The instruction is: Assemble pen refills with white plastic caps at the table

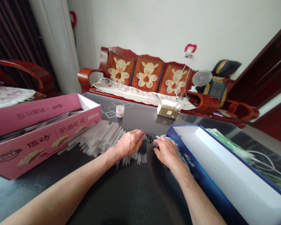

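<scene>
My left hand [130, 142] is at the right end of a spread pile of translucent plastic tubes [100, 137]. Its fingers are pressed together, and whatever is at their tips is too small to name. More tubes stick out below this hand. Several small black pieces [150, 137] lie on the dark table between my hands. My right hand [166, 150] is beside the blue box, its fingers curled and slightly blurred. Pale tubes [161, 137] show just behind its knuckles. What the right fingertips hold, if anything, is hidden.
A pink box [89, 118] with more tubes inside stands left on the glossy table [131, 193]. On the right is an open blue box [189, 156], with a green-and-white packet [229, 142] and cable beyond. A small jar [120, 111] and tissue box [168, 111] stand farther back.
</scene>
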Demonstrator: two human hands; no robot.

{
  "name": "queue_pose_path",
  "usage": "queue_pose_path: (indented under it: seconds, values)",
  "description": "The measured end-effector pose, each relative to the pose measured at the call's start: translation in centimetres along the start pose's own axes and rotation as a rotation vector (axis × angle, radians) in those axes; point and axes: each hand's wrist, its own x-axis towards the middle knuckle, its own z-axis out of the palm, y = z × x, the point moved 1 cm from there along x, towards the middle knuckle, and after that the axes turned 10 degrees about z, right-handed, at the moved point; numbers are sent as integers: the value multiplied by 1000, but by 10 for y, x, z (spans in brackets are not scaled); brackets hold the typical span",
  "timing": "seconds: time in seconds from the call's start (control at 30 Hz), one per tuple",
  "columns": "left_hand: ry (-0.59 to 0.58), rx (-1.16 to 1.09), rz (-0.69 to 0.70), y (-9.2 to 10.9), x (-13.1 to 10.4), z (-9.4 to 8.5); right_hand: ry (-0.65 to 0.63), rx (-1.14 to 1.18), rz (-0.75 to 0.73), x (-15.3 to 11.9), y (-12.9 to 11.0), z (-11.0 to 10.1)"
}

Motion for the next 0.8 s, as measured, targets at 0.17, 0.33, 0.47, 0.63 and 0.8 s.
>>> queue_pose_path:
  seconds: [0.17, 0.33, 0.47, 0.63, 0.8]
  values:
    - [3, -9, 12, 0, -1, 0, -9, -66, -9, -1, 1, 0]
    - [-27, 10, 1, 2, -1, 0, 21, -75, -33, -3, -1, 5]
    - [-53, 35, -10, 3, 0, -2, 90, 1, -3, -2, -3, 5]
    - [-47, 79, -21, 4, 0, -3, 120, 680, 31, 7, -5, 10]
    - [-52, 110, 7, 4, 0, -2, -23, 1240, 97, 13, -10, 21]
